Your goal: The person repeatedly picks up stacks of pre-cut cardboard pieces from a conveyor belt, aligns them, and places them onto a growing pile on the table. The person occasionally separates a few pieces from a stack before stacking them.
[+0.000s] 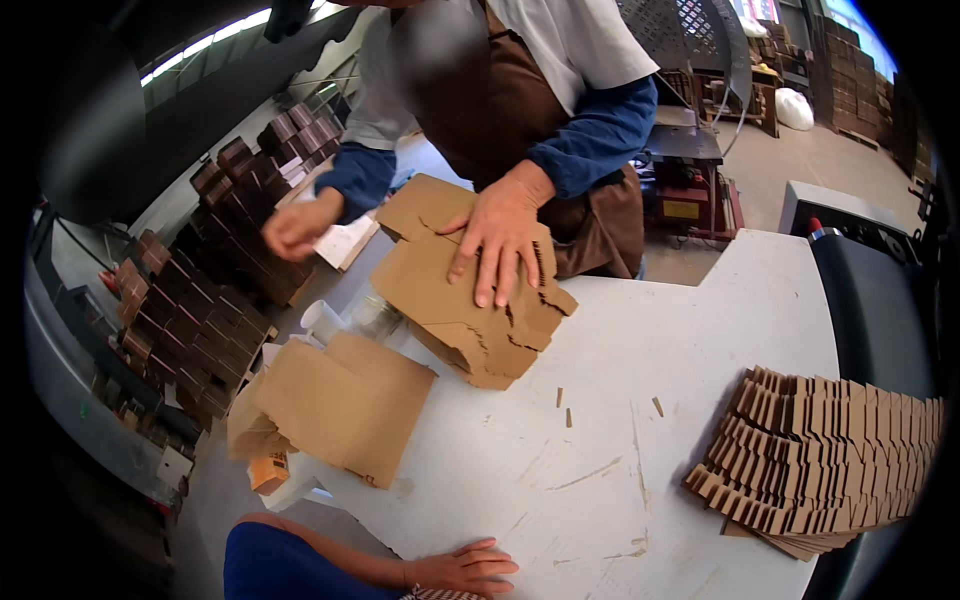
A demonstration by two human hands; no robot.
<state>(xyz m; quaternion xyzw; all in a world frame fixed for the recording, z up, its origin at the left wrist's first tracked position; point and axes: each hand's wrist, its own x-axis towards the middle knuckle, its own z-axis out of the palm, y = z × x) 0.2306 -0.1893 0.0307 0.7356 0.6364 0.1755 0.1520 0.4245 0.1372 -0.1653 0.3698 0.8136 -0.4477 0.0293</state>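
Observation:
My left hand lies flat on the white tabletop near its front edge, fingers stretched out and holding nothing. A blue sleeve covers my upper arm. My right hand is out of view. Across the table, a co-worker in a brown apron presses one spread hand onto a pile of brown cardboard pieces with torn, jagged edges. The co-worker's other hand, blurred, is raised beside the pile. Bent brown cardboard sheets lie between that pile and my arm. Several small cardboard scraps are scattered mid-table.
Fanned rows of cut cardboard pieces sit at the right, beside a dark machine. At the left table edge are a white roll or cup and a small orange box. Stacked cardboard stands on pallets behind.

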